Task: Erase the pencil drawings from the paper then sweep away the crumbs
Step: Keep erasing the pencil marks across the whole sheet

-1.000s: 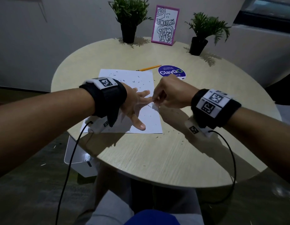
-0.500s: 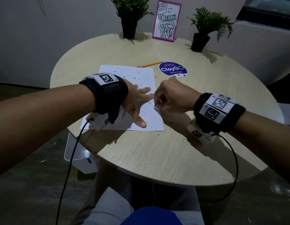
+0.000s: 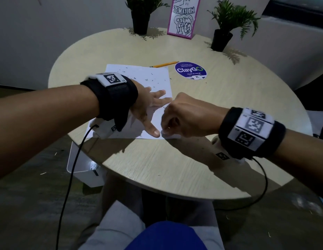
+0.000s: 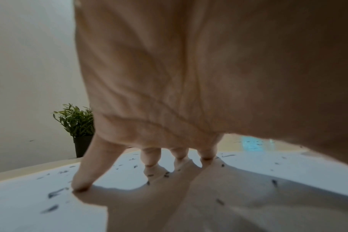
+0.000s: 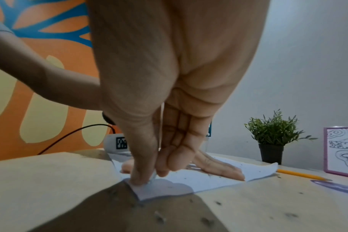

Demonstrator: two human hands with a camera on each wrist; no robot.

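The white paper (image 3: 139, 76) lies on the round table (image 3: 175, 163), strewn with dark eraser crumbs (image 3: 157, 85). My left hand (image 3: 151, 109) presses flat on the sheet with its fingers spread; the left wrist view shows the fingertips (image 4: 81, 186) on the paper (image 4: 288, 164) among crumbs (image 4: 54, 192). My right hand (image 3: 184, 118) is curled at the sheet's near right corner. There, thumb and fingers (image 5: 145, 157) pinch a small pale eraser (image 5: 153, 178) down against the paper (image 5: 199, 182). The eraser is almost hidden by the fingers.
A yellow pencil (image 3: 164, 64) and a round purple ClayGo sticker (image 3: 190, 70) lie beyond the paper. Two potted plants (image 3: 140, 13) (image 3: 227, 22) and a pink-framed drawing (image 3: 183, 17) stand at the far edge. Crumbs (image 5: 160, 218) dot the tabletop. A white box (image 3: 81, 165) sits below left.
My right hand has slid toward me along the paper's right side, from beside the left fingertips to the near right corner. The left hand stays pressed on the sheet.
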